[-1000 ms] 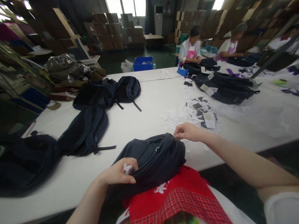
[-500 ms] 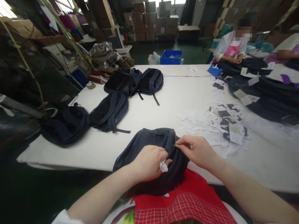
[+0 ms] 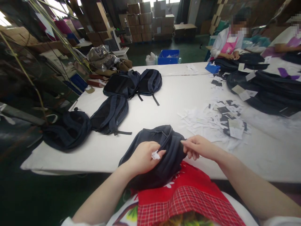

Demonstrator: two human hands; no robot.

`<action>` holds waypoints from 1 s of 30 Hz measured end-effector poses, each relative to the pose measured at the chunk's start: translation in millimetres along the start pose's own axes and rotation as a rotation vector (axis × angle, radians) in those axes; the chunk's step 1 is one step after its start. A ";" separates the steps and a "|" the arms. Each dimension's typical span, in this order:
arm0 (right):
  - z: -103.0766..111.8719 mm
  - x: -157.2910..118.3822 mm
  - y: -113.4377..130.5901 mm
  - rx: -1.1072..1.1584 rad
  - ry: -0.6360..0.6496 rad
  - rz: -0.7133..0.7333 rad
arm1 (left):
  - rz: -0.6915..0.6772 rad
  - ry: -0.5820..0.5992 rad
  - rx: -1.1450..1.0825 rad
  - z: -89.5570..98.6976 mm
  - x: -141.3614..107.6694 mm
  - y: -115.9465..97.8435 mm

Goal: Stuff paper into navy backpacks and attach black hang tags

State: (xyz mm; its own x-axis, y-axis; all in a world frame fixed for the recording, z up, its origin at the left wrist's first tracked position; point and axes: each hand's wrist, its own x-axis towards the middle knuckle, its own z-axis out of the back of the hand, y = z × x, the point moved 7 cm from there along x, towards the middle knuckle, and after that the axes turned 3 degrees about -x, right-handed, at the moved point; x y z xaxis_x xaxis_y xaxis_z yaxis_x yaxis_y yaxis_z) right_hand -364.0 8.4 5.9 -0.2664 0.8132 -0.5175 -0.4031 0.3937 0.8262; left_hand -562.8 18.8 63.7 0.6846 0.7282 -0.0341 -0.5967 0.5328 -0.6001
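A dark navy backpack (image 3: 172, 147) lies at the table's front edge, against the red apron. My left hand (image 3: 144, 157) is closed over its upper side, gripping the fabric. A crumpled bit of white paper (image 3: 155, 155) sticks out between that thumb and fingers. At the backpack's right edge, the thumb and forefinger of my right hand (image 3: 196, 147) are pinched together where the zipper runs. Its pull is hidden by the fingertips, and the other fingers curl loosely below.
Several navy backpacks (image 3: 110, 114) lie on the left of the white table (image 3: 169, 103). Paper scraps and tags (image 3: 211, 122) are heaped at right, near a large dark bag pile (image 3: 265, 91). Two co-workers sit beyond at right. A blue bin (image 3: 168, 57) stands behind the table.
My right hand has moved right along the backpack's edge, drawing the zipper pull with it. My left hand has shifted slightly left and up, still holding the paper.
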 end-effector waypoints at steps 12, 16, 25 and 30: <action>-56.1 -5.8 31.0 0.878 0.267 0.168 | -0.029 -0.300 0.211 30.5 2.6 -36.9; -67.2 -8.4 52.0 0.917 0.325 0.289 | 0.100 -0.286 0.038 44.2 1.3 -33.0; -63.1 -7.9 41.7 0.653 0.300 0.303 | 0.467 0.376 -0.726 -25.7 24.4 16.2; -34.9 -4.9 23.1 0.520 0.207 0.362 | 0.400 0.634 -1.265 -85.4 35.6 -1.2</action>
State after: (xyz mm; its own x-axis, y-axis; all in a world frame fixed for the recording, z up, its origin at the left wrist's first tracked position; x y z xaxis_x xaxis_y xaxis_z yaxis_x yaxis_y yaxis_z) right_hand -402.6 -1.5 19.8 -0.4892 0.8542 -0.1764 0.2046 0.3090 0.9288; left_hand -501.9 7.3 -5.1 0.8299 0.2485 -0.4995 -0.2589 -0.6215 -0.7394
